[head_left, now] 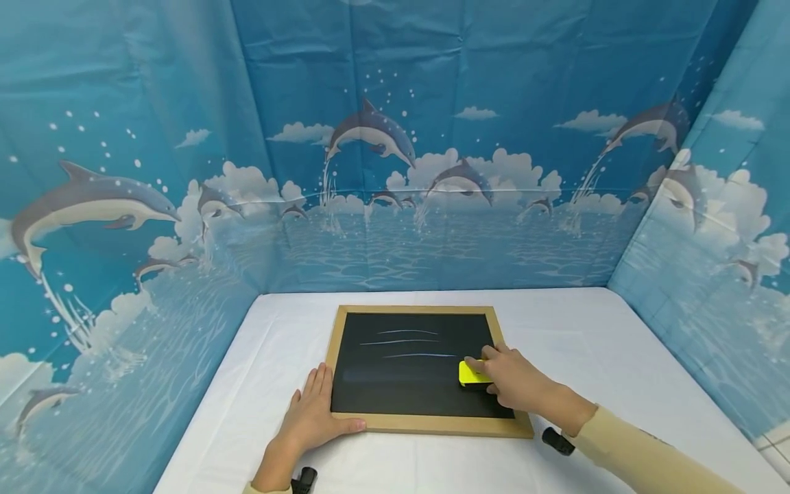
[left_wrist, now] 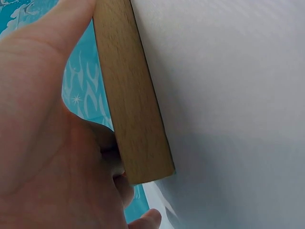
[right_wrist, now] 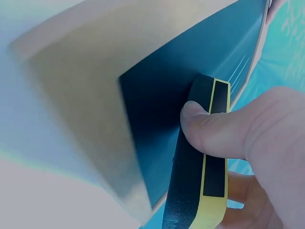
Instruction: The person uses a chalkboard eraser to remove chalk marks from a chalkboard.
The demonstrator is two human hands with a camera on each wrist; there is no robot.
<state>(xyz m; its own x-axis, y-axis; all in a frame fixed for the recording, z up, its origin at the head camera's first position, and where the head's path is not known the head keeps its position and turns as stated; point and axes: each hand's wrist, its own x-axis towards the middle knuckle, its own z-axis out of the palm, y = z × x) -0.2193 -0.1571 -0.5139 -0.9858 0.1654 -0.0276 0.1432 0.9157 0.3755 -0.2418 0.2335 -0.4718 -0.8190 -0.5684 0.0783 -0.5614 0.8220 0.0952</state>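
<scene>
A small chalkboard point(head_left: 420, 384) with a wooden frame point(head_left: 432, 425) lies flat on the white cloth. Three thin white lines point(head_left: 404, 342) run across its upper half. My right hand point(head_left: 518, 381) grips a yellow and black board eraser point(head_left: 472, 372) on the right part of the black surface. In the right wrist view, the thumb presses the side of the eraser point(right_wrist: 214, 176), and its dark felt side faces the board. My left hand point(head_left: 315, 415) rests at the lower left corner of the frame, straight fingers along the left edge, thumb on the bottom edge.
A white cloth point(head_left: 574, 329) covers the table. Blue dolphin-print curtains point(head_left: 432, 240) stand behind and at both sides. Black straps with small devices are on both wrists, the right one point(head_left: 558, 441) close to the frame's lower right corner.
</scene>
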